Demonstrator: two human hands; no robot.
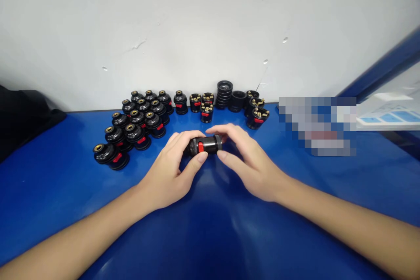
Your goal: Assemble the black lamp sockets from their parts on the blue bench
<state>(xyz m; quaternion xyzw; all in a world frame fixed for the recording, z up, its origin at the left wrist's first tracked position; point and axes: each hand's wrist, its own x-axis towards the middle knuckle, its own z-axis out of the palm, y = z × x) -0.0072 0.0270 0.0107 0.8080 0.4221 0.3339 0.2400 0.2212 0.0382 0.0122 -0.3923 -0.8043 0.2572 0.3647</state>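
A black lamp holder [210, 145] with a red switch lies sideways between my hands, just above the blue table. My left hand [173, 166] is closed around its domed end, the thumb along the near side by the red switch. At the other end sits a ribbed black ring [218, 143]. My right hand [252, 162] has its fingers and thumb closed about this ring, the thumb tip at its lower edge. The inside of the holder is hidden.
Several assembled lamp holders [137, 136] stand in rows at the left. Toward the wall are open socket bodies [206, 113] with brass contacts, a stack of black rings [224, 94], a black sleeve [236, 101] and more socket bodies [257, 118]. A pixelated patch [318, 127] covers something at the right.
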